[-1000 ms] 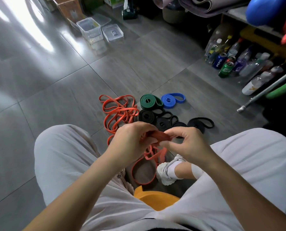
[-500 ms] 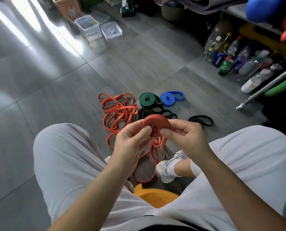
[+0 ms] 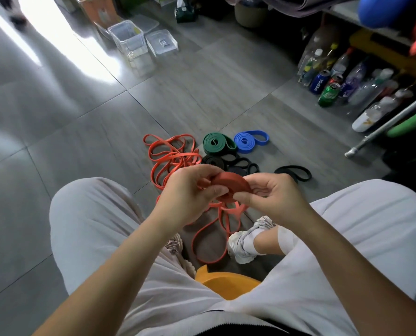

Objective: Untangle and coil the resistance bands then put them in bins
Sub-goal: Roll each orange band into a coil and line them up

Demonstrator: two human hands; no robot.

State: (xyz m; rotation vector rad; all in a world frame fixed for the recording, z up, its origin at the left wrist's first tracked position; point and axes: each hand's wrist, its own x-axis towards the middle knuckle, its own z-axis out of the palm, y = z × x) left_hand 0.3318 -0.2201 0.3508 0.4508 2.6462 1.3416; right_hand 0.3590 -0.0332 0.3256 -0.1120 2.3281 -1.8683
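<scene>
Sitting on an orange stool, the person looked down at a grey tiled floor. At the upper left stood a clear plastic bin, with a shallower clear bin just beside it on the right. Nearer, a loose orange band lay in tangled loops on the floor and trailed down between the person's feet. Above that tail, the left hand pinched the left edge of a tightly rolled red coil between thumb and curled fingers. The right hand gripped the coil's opposite side, thumb and fingers curled round its rim, so the coil hung in the air between both hands. Past the hands, a coiled green band and a coiled blue band lay side by side on the floor. Black bands were bunched just in front of them, and one more black band lay apart to the right. Cans and bottles stood crowded at the far right.
</scene>
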